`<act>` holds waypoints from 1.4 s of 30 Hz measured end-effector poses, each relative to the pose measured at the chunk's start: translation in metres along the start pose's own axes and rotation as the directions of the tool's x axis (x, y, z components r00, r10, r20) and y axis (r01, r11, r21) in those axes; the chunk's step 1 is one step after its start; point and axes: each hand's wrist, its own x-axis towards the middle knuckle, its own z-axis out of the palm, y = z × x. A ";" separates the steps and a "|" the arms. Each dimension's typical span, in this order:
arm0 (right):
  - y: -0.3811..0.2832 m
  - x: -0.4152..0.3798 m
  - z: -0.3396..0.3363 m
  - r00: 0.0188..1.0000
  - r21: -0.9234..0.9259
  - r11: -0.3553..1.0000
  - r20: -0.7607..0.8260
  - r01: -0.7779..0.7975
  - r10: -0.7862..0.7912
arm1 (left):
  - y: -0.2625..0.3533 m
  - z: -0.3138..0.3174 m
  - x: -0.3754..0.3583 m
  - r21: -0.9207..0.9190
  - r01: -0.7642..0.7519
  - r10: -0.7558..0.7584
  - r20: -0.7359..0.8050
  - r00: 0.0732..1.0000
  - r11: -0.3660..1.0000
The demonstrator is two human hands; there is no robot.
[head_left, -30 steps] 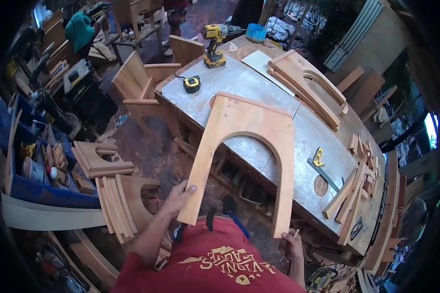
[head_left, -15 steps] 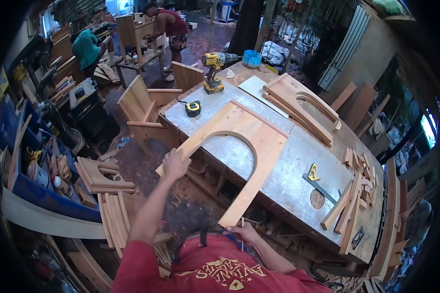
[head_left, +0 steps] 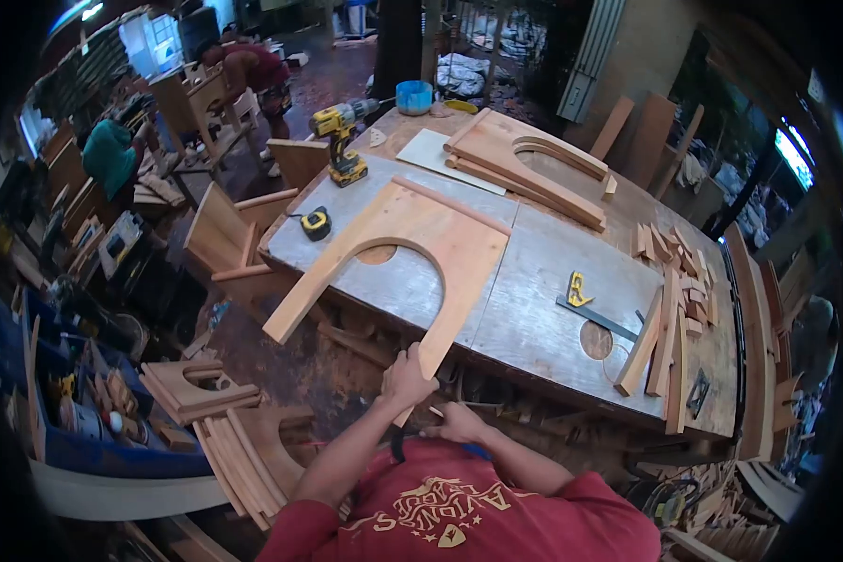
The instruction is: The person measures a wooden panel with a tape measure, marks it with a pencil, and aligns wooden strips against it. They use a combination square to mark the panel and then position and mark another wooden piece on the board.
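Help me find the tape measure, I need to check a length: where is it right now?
In the head view, the yellow tape measure lies on the workbench near its far left corner, between the cordless drill and the arched wooden panel.

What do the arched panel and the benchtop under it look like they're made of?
Arched panel: solid wood, it seems; warm orange-tan, faint grain streaks, matte, apparently unfinished. The left hand grips one leg end, and the right hand sits just below it.
Benchtop: grey, dull, scuffed sheet with a seam and round cut-outs; possibly metal or worn laminate, unclear from this view.
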 end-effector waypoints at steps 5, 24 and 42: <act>0.048 -0.049 -0.011 0.974 0.099 0.984 -0.163 -0.146 0.160 | -0.018 -0.020 -0.005 -0.036 -0.083 0.084 0.032 0.996 0.996; 0.232 -0.098 -0.236 0.605 -0.171 0.714 -0.682 -0.679 0.412 | -0.079 -0.092 0.027 0.165 -0.300 0.253 0.256 0.933 0.940; 0.280 -0.050 -0.279 0.803 -0.445 0.693 -0.484 -0.567 0.346 | -0.047 -0.049 -0.023 0.089 -0.323 0.312 -0.586 0.748 0.942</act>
